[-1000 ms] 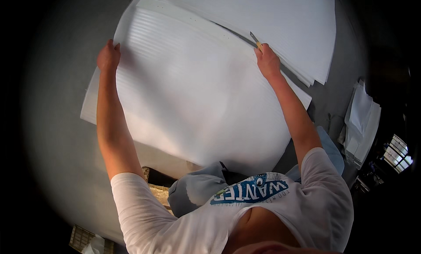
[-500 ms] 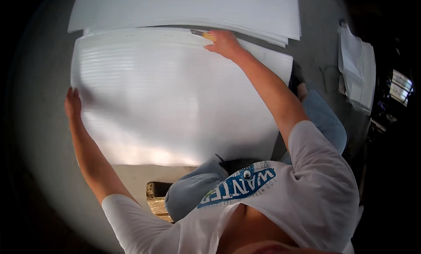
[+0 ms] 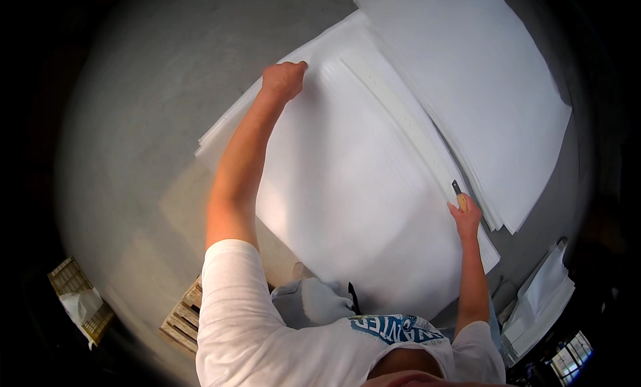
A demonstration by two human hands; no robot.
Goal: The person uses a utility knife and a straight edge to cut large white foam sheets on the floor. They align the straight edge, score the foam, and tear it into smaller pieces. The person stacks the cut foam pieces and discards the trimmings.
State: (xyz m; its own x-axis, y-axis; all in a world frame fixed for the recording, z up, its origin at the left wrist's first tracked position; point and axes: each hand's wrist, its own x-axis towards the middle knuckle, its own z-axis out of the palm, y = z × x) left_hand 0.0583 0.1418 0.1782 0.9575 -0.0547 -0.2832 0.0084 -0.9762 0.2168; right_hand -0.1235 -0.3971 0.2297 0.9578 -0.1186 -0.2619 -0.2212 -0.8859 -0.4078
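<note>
A large white, flexible sheet (image 3: pixel 334 166), perhaps foam, lies in front of me on top of other white sheets, whose edges show at the far left. My left hand (image 3: pixel 284 81) is closed on the sheet's left edge, thumb and fingers pinched together. On the right, my right hand (image 3: pixel 467 217) grips a knife (image 3: pixel 459 195) with a yellowish handle and a short dark blade pointing away from me. The hand and knife are over the sheet's right part, beside a long strip-like edge (image 3: pixel 394 113) running along the sheet.
A second stack of white sheets (image 3: pixel 474 86) lies at the far right, a narrow gap away. Crumpled white sheeting (image 3: pixel 537 303) is at the lower right. A wooden pallet (image 3: pixel 183 317) stands near my left arm, and a slatted crate (image 3: pixel 81 297) farther left on the grey floor (image 3: pixel 147 106).
The view has turned, so the sheets now slant. My left hand has moved farther away along the sheet's edge. My right hand, still holding the knife, is now nearer to me and farther right.
</note>
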